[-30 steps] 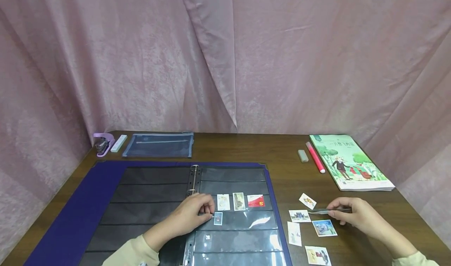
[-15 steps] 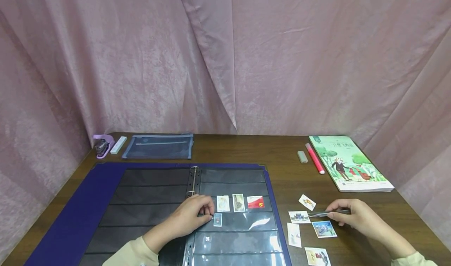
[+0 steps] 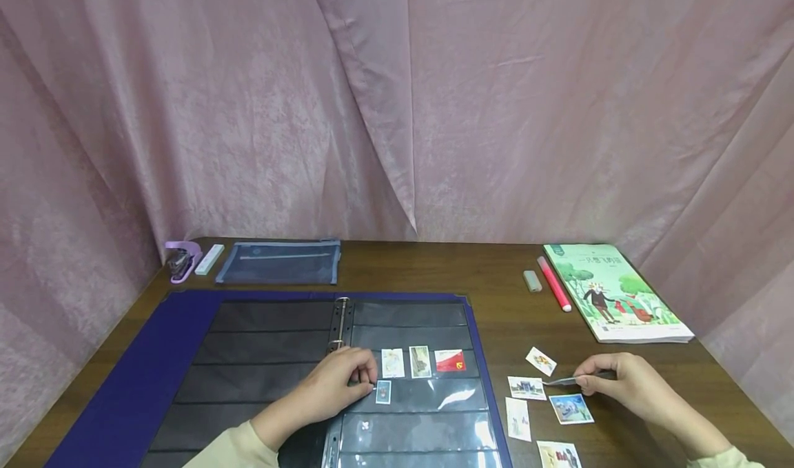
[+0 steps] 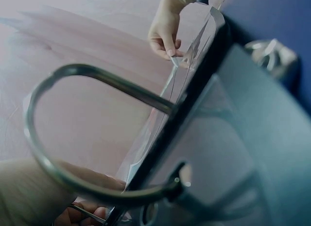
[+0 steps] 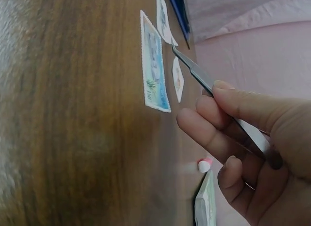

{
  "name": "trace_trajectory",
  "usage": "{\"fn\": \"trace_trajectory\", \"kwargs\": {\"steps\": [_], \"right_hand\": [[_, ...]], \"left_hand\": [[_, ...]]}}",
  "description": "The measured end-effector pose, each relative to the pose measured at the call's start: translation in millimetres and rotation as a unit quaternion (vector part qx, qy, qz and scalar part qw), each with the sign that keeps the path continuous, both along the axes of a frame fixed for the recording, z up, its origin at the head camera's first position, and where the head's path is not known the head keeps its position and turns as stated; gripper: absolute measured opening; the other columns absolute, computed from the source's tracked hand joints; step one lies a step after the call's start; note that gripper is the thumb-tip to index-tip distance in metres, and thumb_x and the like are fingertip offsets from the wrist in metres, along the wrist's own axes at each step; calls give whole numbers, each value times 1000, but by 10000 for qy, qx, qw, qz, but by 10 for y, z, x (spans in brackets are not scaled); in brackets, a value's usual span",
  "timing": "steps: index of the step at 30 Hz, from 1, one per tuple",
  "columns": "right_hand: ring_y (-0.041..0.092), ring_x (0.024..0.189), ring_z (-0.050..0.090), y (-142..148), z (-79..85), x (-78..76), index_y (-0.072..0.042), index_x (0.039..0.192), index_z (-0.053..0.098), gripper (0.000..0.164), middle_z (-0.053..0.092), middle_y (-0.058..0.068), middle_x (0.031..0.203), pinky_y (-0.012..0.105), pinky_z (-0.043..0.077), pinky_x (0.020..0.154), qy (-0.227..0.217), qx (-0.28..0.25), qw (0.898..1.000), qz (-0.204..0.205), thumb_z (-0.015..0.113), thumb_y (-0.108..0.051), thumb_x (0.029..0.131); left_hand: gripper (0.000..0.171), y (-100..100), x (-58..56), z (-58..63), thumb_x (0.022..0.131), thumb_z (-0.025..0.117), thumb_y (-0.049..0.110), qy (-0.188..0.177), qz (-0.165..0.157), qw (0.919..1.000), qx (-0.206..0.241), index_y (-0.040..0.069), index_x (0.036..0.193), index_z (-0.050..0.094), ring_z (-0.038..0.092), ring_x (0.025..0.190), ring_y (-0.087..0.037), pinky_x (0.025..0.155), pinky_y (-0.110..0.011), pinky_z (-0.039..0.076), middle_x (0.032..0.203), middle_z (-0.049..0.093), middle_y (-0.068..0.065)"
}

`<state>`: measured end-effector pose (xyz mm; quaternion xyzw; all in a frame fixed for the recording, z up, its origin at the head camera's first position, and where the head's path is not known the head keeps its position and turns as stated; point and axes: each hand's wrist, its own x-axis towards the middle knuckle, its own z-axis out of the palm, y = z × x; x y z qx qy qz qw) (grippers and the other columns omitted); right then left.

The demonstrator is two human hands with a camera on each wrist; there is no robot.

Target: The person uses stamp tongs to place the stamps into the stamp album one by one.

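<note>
In the head view my left hand [image 3: 338, 385] lies over the open stamp album [image 3: 459, 301], by its rings. Its thumb and curled fingers pinch at the edge of a clear pocket, beside a small blue stamp [image 3: 383, 392]; the contact is partly hidden. My right hand [image 3: 629, 385] holds metal tweezers [image 5: 194, 70] between thumb and fingers. The tweezers' bent tip meets the right edge of a stamp with a building [image 3: 526, 388] lying on the table; whether it grips the stamp I cannot tell. A blue picture stamp [image 3: 571, 409] lies just below the tweezers.
A white stamp [image 3: 392, 363], a tall stamp [image 3: 420, 362] and a red one [image 3: 449, 360] sit in the pocket row above. Other loose stamps [image 3: 517, 419] lie right of the album. A book [image 3: 614, 296], red marker [image 3: 554, 284], eraser [image 3: 532, 280], mesh pouch [image 3: 278, 265] and stapler [image 3: 184, 261] stand behind.
The tweezers in my right hand have shifted slightly, their tip coming to the building stamp's right edge. My left hand keeps its place on the album. The view has tilted up a little.
</note>
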<state>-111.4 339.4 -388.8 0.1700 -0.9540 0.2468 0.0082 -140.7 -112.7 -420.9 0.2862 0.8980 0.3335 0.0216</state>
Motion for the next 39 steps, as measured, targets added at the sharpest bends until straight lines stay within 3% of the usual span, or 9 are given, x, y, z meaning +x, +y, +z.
{"fn": "trace_trajectory", "kwargs": {"steps": [15, 27, 39], "right_hand": [[-9, 68, 47, -57, 169, -23, -23, 79, 66, 7, 63, -16, 72, 14, 38, 59, 648, -303, 9974, -33, 67, -16, 78], [-5, 63, 47, -301, 323, -133, -21, 82, 66, 4, 63, -10, 70, 18, 38, 53, 387, -695, 9967, 183, 64, -17, 82], [-5, 61, 47, -604, 343, -265, -17, 83, 66, 3, 64, -6, 73, 19, 41, 52, 247, -1040, 9927, 549, 64, -17, 81]], "left_hand": [[21, -2, -3, 25, 74, 70, 13, 6, 38, 10000, -3, 24, 75, 53, 43, 70, -3, 64, -17, 36, 69, 48, 16], [21, -10, 0, 26, 74, 70, 13, -5, 27, 10000, -11, 24, 75, 53, 43, 70, -3, 64, -17, 35, 70, 48, 16], [20, -6, 2, 37, 74, 70, 13, -18, 0, 10000, 15, 23, 75, 53, 43, 70, -3, 64, -17, 36, 70, 49, 16]]}}
